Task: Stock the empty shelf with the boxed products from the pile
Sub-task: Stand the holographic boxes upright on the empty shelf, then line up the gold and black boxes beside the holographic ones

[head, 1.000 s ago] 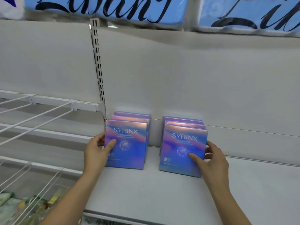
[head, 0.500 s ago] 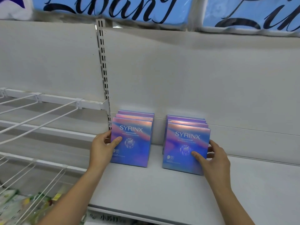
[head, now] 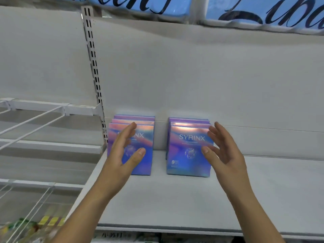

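Two rows of purple-blue SYRINX boxes stand upright at the back of the grey shelf (head: 175,199), three deep each. The left row of boxes (head: 145,155) is beside the slotted upright; the right row of boxes (head: 189,155) stands a gap away. My left hand (head: 124,153) hovers open in front of the left row, fingers spread, covering part of its front box. My right hand (head: 222,151) is open just right of the right row, fingers apart, holding nothing. The pile of boxes is out of view.
A slotted metal upright (head: 94,74) separates this bay from white wire shelves (head: 35,118) on the left. Blue packs with black script (head: 263,13) sit on the shelf above. Colourful packaged goods (head: 31,227) lie at the lower left. The shelf's front edge (head: 175,228) carries a price strip.
Both hands have let go of the front boxes and drawn back toward me with fingers spread. The two rows stay standing where they were set.
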`<state>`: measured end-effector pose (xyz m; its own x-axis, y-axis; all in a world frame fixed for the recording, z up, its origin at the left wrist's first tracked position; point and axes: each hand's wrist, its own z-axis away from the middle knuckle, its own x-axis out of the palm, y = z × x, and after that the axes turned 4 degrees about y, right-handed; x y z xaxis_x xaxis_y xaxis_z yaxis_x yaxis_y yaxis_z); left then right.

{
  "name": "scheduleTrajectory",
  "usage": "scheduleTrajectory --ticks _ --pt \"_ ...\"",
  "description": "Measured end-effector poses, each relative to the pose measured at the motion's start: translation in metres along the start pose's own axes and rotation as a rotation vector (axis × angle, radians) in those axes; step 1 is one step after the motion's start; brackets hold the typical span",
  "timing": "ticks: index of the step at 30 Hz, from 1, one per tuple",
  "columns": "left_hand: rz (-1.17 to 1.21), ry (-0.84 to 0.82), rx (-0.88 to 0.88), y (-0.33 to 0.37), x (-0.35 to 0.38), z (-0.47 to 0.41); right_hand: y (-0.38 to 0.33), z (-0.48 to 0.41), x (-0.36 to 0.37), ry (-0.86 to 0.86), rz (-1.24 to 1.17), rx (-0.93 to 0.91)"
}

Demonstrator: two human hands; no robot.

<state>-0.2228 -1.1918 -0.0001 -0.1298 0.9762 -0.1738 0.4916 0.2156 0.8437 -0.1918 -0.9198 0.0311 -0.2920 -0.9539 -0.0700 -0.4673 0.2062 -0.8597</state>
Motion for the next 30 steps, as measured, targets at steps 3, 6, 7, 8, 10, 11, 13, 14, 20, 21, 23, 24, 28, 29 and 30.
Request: scheduleTrajectory --ticks 3,6,7,8,10,11,13,14,20,21,23,24,28,29,30 --pt "0.105 -0.059 -0.039 0.004 0.018 0.007 -0.004 0.015 -0.009 0.008 0.004 -0.005" --pt "0.174 -0.125 -0.025 0.013 0.047 0.013 -0.008 0.029 -0.031 0.052 0.019 -0.011" --pt "0.187 -0.149 -0.016 0.018 0.059 0.015 -0.01 0.033 -0.04 0.061 0.028 -0.015" --pt "0.201 -0.176 -0.011 0.023 0.071 0.018 -0.011 0.037 -0.051 0.072 0.039 -0.018" --pt "0.229 -0.23 0.003 0.035 0.098 0.025 -0.013 0.048 -0.074 0.107 0.058 -0.017" --pt "0.236 -0.254 0.014 0.042 0.113 0.03 -0.014 0.054 -0.089 0.128 0.066 -0.013" --pt "0.254 -0.303 0.046 0.058 0.149 0.039 -0.017 0.066 -0.124 0.175 0.085 -0.003" --pt "0.267 -0.328 0.065 0.067 0.17 0.044 -0.018 0.072 -0.144 0.203 0.095 0.0" --pt "0.354 -0.497 0.118 0.133 0.318 0.098 -0.029 0.124 -0.296 0.364 0.175 0.027" --pt "0.372 -0.523 0.113 0.144 0.345 0.112 -0.031 0.134 -0.323 0.381 0.184 0.034" --pt "0.405 -0.582 0.117 0.166 0.398 0.138 -0.035 0.153 -0.377 0.427 0.208 0.044" --pt "0.415 -0.605 0.121 0.176 0.424 0.15 -0.037 0.163 -0.402 0.451 0.223 0.049" --pt "0.436 -0.681 0.116 0.21 0.514 0.187 -0.04 0.196 -0.496 0.517 0.275 0.101" --pt "0.444 -0.698 0.11 0.218 0.533 0.195 -0.041 0.202 -0.516 0.529 0.282 0.114" --pt "0.454 -0.713 0.102 0.225 0.55 0.202 -0.041 0.206 -0.534 0.536 0.29 0.115"
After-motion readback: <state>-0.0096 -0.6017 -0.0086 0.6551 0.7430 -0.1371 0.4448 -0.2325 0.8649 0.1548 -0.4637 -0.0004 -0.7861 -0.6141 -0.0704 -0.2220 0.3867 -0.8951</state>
